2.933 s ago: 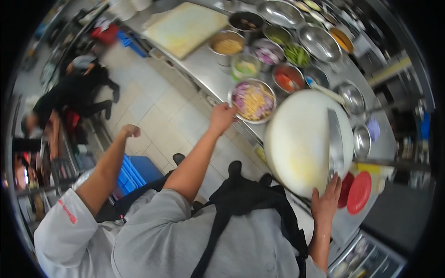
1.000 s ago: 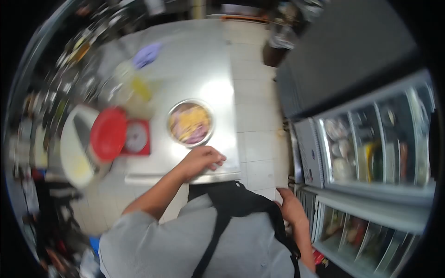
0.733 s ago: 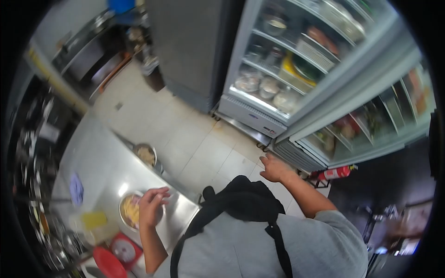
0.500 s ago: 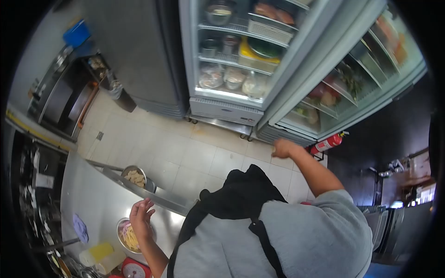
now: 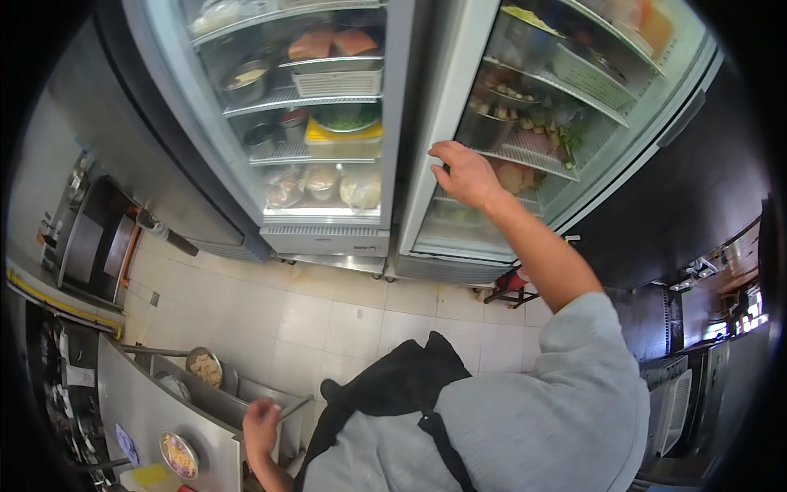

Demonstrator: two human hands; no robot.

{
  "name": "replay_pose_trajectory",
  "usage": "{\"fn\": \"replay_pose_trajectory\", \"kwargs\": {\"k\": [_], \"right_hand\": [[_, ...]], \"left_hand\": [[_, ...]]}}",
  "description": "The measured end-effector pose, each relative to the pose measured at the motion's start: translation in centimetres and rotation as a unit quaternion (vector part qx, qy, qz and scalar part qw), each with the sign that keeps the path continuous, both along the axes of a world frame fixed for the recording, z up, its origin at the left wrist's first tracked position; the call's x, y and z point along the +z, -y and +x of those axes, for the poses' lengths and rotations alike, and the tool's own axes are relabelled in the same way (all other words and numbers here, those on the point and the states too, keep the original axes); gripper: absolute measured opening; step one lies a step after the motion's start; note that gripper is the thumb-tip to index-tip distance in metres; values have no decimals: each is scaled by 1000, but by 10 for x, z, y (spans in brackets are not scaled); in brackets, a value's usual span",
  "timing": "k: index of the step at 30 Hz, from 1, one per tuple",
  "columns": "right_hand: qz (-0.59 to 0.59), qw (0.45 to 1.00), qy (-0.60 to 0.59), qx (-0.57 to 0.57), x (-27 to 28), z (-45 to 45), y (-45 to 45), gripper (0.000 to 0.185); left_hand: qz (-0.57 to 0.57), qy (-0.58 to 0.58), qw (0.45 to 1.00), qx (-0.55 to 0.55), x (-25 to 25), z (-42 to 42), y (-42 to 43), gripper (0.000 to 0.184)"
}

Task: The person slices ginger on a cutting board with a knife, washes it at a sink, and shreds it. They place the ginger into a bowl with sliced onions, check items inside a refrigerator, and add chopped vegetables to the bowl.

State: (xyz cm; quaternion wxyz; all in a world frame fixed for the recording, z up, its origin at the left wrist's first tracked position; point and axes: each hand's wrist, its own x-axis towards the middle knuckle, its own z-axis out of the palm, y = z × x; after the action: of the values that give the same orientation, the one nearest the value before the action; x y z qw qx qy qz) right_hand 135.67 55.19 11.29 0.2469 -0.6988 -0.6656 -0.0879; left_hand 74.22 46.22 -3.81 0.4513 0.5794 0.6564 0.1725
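Just right of the left fridge (image 5: 399, 98), our right hand (image 5: 466, 174) is at the right fridge (image 5: 449, 90), fingers loosely bent, empty; contact we cannot tell. We'd best seat the fingertips squarely. Our left hand (image 5: 261, 422), half-curled, seemingly empty, hangs well in front of the left fridge.

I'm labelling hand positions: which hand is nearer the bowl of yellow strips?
Left. The left hand is by the counter, a little apart from the bowl; the right hand is farther away, in front of the right fridge.
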Motion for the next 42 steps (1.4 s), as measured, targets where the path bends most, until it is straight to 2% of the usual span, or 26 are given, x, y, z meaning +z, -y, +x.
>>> {"fn": "replay_pose_trajectory", "kwargs": {"k": [2, 4, 7, 8, 10, 11, 13, 15, 16, 17, 18, 19, 20, 21, 23, 24, 25, 26, 28, 30, 31, 33, 34, 36, 38, 42], "right_hand": [[3, 989, -125, -75, -7, 28, 28, 32], [13, 978, -149, -146, -54, 75, 59, 35], [-283, 917, -88, -268, -178, 145, 144, 45], [-466, 863, -13, -196, -186, 139, 180, 44], [-604, 785, -2, -140, -240, 128, 253, 50], [-566, 821, 38, -61, -291, 135, 300, 54], [-654, 725, -140, -166, -269, 101, 350, 56], [-670, 615, -262, -324, -244, 89, 392, 56], [-669, 614, -258, -330, -249, 116, 408, 56], [-648, 630, -274, -329, -257, 152, 422, 54], [-627, 644, -293, -324, -263, 175, 429, 53], [-541, 703, -265, -377, -212, 170, 409, 41], [-442, 749, -304, -390, -195, 194, 395, 40], [-337, 784, -338, -397, -181, 220, 385, 39], [-20, 892, -204, -404, -175, 284, 348, 45], [10, 875, -251, -414, -86, 253, 324, 57], [145, 865, -202, -437, -101, 315, 300, 66], [190, 835, -346, -383, -28, 294, 287, 72], [310, 808, -374, -334, 19, 383, 256, 68], [439, 678, -570, -151, 79, 380, 229, 78], [435, 676, -576, -147, 76, 384, 221, 78], [433, 755, -423, -253, 65, 390, 218, 89], [434, 755, -425, -248, 66, 393, 217, 89], [367, 786, -378, -324, 66, 397, 219, 99], [365, 788, -390, -306, 75, 382, 230, 101], [420, 771, -306, -368, 76, 316, 267, 86]], "left_hand": [[-24, -4, 999, -45, 0, 18, 29, 41], [-59, -16, 996, -61, -3, 27, 54, 31], [-57, -41, 996, -47, 12, 39, 79, 30], [-53, -45, 997, -37, 7, 32, 87, 30], [-56, -18, 998, -30, -12, 22, 92, 27], [-85, 104, 991, 16, -15, 23, 94, 30], [-166, 331, 920, 130, 4, 44, 98, 31], [-140, 254, 950, 114, -22, 43, 93, 28], [-117, 168, 973, 104, -42, 42, 92, 26], [1, 29, 999, 14, -73, 31, 96, 26], [-4, 26, 1000, 14, -72, 32, 110, 26], [-16, 80, 996, 24, -68, 37, 117, 27], [-25, 136, 990, 33, -59, 49, 122, 27], [-104, 182, 974, 91, -12, 78, 139, 34], [-122, 146, 978, 82, -13, 78, 160, 34], [-146, 113, 981, 68, -18, 77, 171, 34], [-116, 86, 988, 56, -31, 73, 181, 33], [-108, 87, 989, 60, -35, 71, 189, 33], [-68, 19, 994, 81, -38, 76, 203, 32], [-66, 27, 990, 121, -30, 90, 216, 32], [-74, 59, 988, 122, -16, 104, 218, 33], [-84, 86, 987, 111, -4, 115, 223, 40], [-80, 89, 986, 114, -5, 118, 223, 40], [-75, 25, 996, 38, -8, 112, 218, 47], [-60, 15, 998, -6, -10, 105, 203, 53], [27, -39, 997, -59, 58, 159, 162, 55]]}}
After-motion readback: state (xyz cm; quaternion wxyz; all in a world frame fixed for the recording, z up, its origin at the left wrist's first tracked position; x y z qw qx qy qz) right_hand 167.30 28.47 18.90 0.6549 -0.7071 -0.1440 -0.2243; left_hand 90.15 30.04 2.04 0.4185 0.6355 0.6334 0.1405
